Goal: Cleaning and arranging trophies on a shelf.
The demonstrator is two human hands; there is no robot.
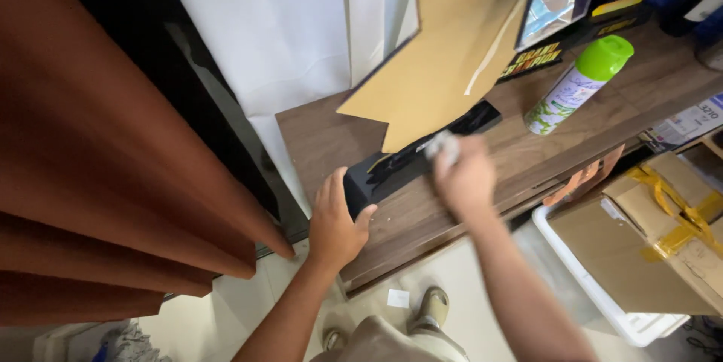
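Note:
A long black box [410,158] lies on a brown wooden shelf [324,140], its brown cardboard flap [444,61] raised. My left hand [335,223] grips the near end of the black box. My right hand [463,177] holds a small whitish cloth or wad [443,145] pressed against the top of the box, just under the flap. The hand is blurred.
A spray can with a green cap [576,87] lies on the shelf to the right. Colourful boxes [580,0] stand behind. A cardboard box with yellow tape [655,226] sits in a white bin [602,294] below. A rust curtain [90,151] hangs left.

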